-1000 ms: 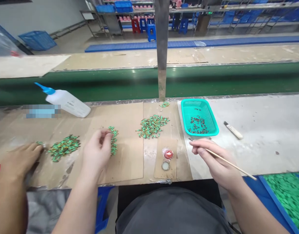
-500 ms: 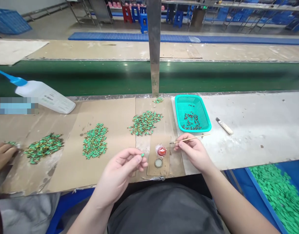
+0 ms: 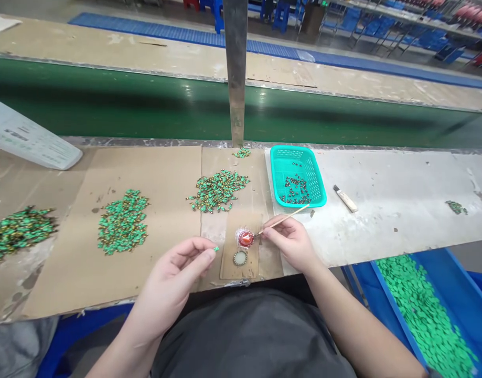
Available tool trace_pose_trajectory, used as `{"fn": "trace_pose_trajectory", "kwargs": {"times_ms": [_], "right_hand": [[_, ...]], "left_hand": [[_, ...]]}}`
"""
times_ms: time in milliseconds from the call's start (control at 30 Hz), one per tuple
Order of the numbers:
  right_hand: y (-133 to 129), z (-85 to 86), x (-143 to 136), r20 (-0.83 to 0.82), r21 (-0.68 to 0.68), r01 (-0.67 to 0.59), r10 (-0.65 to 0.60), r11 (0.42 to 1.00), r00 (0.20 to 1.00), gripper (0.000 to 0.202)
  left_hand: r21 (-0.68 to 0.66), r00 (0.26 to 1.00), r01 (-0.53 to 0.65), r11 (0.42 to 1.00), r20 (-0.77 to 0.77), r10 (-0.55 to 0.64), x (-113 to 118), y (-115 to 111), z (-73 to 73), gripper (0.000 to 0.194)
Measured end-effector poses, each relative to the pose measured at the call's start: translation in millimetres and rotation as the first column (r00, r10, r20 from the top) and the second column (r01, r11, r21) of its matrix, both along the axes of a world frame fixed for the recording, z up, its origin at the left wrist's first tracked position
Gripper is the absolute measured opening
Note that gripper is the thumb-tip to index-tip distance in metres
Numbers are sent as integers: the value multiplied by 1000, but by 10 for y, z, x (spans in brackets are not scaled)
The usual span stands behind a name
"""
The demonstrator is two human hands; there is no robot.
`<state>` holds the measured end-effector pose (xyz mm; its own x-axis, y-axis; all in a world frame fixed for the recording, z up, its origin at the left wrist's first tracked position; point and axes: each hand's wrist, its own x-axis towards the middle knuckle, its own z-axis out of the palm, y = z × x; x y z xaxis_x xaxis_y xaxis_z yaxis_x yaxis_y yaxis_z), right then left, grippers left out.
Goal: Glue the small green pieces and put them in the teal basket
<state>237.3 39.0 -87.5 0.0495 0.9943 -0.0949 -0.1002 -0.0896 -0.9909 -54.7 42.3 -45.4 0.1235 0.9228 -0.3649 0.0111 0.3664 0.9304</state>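
Observation:
Between thumb and fingertips, my left hand [image 3: 181,268] pinches a small green piece [image 3: 216,249]. My right hand [image 3: 290,241] is closed on a thin paintbrush [image 3: 286,217], whose dark tip reaches the edge of a red bottle cap [image 3: 246,238] with a white mark in it. Just below that lies a second cap [image 3: 240,258], pale inside with a dark rim. Both caps rest on a small cardboard piece [image 3: 228,270]. Beyond my left hand is a heap of small green and gold pieces [image 3: 219,190].
More heaps of green and gold pieces [image 3: 123,223] lie leftward, near a white bottle [image 3: 32,134]. A teal basket [image 3: 322,195] holds small dark pieces; right of it lies a short flat brush [image 3: 345,199]. A blue tray [image 3: 447,270] of green pieces stands low right. A metal post [image 3: 236,79] rises ahead.
The brush tip has moved left and down to the red cap. My left hand still pinches the green piece. The view has turned right, and the other person's hand has left it.

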Motion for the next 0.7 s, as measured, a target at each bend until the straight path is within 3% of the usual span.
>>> {"fn": "trace_pose_trajectory", "kwargs": {"times_ms": [500, 700], "right_hand": [[-94, 57, 9, 21, 24, -17, 17, 1000, 1000, 26], [-189, 310, -1, -4, 109, -27, 28, 994, 1000, 22]], "left_hand": [[-16, 996, 53, 998, 79, -51, 130, -33, 67, 37], [-41, 984, 75, 996, 165, -67, 232, -74, 154, 38]]}}
